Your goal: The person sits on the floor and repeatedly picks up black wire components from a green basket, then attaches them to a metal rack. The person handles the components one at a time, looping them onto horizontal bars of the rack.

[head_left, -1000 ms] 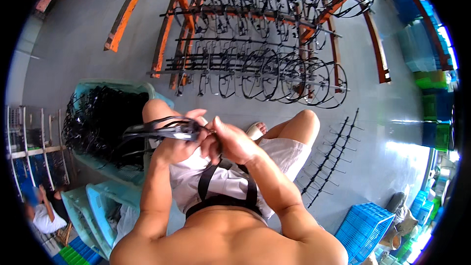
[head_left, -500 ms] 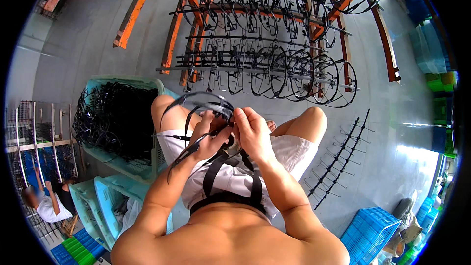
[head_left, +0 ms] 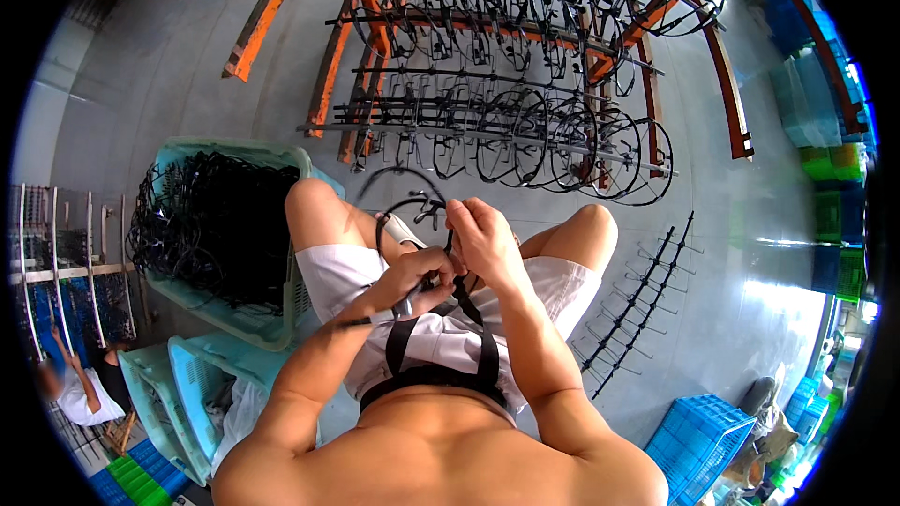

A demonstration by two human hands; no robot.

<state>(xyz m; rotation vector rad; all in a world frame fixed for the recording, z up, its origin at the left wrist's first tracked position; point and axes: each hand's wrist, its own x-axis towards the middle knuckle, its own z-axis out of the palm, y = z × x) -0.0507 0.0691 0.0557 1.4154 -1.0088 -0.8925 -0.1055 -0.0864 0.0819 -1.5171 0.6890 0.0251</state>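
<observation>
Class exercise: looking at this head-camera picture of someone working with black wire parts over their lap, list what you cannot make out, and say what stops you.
1. Head view: how the black wire ring is gripped; the left hand and right hand cover the joint.
2. Single pieces in the green crate: a dark tangle, too small.
3. The blue crate: cut off by the fisheye rim.
4. The rack of wire rings: bent and overlapping, uncountable.

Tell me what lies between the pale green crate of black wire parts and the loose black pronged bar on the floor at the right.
In the head view, the seated person's bare knees and white shorts fill that stretch, between crate and bar.
</observation>
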